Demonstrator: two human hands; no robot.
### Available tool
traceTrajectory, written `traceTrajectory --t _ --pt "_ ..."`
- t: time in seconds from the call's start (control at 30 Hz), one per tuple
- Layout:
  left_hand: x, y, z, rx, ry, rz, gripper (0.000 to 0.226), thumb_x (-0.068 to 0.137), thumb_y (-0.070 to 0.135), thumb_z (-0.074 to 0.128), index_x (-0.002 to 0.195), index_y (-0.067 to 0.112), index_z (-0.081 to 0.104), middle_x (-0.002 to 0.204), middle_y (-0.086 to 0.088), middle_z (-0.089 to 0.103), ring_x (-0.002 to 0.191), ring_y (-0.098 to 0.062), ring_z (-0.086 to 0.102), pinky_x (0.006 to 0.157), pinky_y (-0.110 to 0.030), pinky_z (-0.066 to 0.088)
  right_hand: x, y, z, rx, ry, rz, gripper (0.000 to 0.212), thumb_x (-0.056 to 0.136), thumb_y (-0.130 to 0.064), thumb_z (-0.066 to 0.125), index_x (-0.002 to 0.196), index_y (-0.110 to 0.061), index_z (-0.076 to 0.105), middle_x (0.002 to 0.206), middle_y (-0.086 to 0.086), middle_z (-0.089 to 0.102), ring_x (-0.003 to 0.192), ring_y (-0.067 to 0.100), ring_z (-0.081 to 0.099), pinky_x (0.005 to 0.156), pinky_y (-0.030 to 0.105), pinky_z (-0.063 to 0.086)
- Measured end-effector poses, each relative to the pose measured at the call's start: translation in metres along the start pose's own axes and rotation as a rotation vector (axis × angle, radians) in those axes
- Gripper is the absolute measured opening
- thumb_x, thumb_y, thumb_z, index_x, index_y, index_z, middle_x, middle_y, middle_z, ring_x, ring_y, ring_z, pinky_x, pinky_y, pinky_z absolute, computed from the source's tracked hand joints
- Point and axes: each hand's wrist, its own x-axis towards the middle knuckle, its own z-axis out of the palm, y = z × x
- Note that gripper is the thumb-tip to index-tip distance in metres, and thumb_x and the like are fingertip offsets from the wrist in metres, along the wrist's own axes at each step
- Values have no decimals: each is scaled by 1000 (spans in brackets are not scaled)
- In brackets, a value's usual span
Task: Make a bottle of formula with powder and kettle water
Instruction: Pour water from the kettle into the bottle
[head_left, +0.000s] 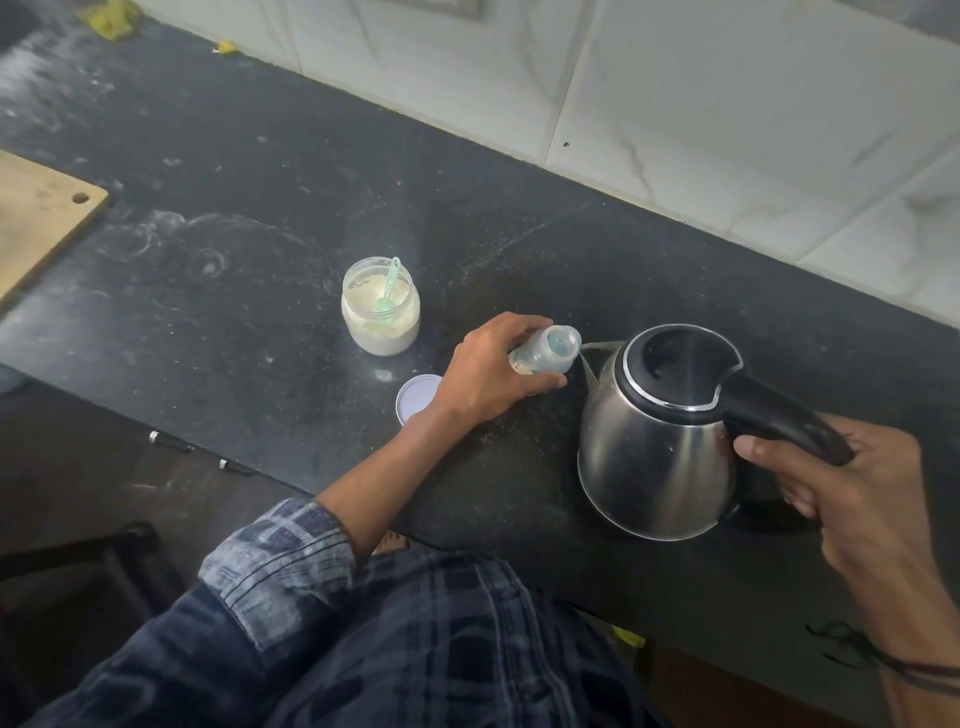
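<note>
Speckled black counter (311, 182), left grip (488, 376) curled round clear bottle (551, 356), right grip (841, 499) clasping rounded steel kettle (654, 467)

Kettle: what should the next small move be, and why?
Probably tip the kettle toward the bottle to pour: the left hand holds the open bottle tilted, mouth at the spout, the right hand grips the handle, and no stream is visible.

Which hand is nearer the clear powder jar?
Left. The left hand, holding the clear baby bottle, is just right of the clear powder jar; the right hand grips the steel kettle, farther right.
</note>
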Motion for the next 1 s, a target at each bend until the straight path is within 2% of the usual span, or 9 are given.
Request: traceTrajectory --t 0.1,0.23,0.33,0.6,0.77,1.0 --pt "0 1 0 -4 -2 8 68 63 55 83 123 30 66 115 14 67 106 -8 65 95 -41 54 2 -6 2 -23 -29 -9 44 76 9 77 47 -15 55 42 -8 32 39 12 26 40 22 22" --pt "0 2 -1 -27 3 22 63 66 45 89 122 28 67 114 11 67 104 -9 66 94 -41 55 5 -10 3 -36 -43 -7 45 75 9 77 46 -21 61 42 -9 31 39 12 25 41 24 21" --pt "0 3 -1 -34 -7 32 61 66 44 90 121 29 67 113 11 67 103 -10 66 94 -41 55 6 -9 2 -28 -47 6 42 76 10 76 50 -20 64 42 -9 31 39 12 25 40 24 20" --pt "-1 5 0 -42 -9 22 65 61 57 82 119 34 66 110 15 67 101 -9 66 92 -42 56 10 -10 2 -21 -52 22 43 76 11 76 49 -20 63 43 -8 30 40 14 23 42 29 16" --pt "-1 4 0 -47 -5 18 65 61 57 82 119 33 67 111 13 67 101 -10 67 92 -42 56 13 -9 2 -24 -51 18 36 75 8 77 53 -17 65 42 -7 32 39 13 24 40 23 20" --pt "-1 4 0 -44 -3 10 66 60 60 80 118 32 66 111 13 67 101 -11 67 92 -42 56 16 -10 2 -24 -62 24 35 74 5 78 51 -15 60 42 -7 30 39 13 23 40 23 19"
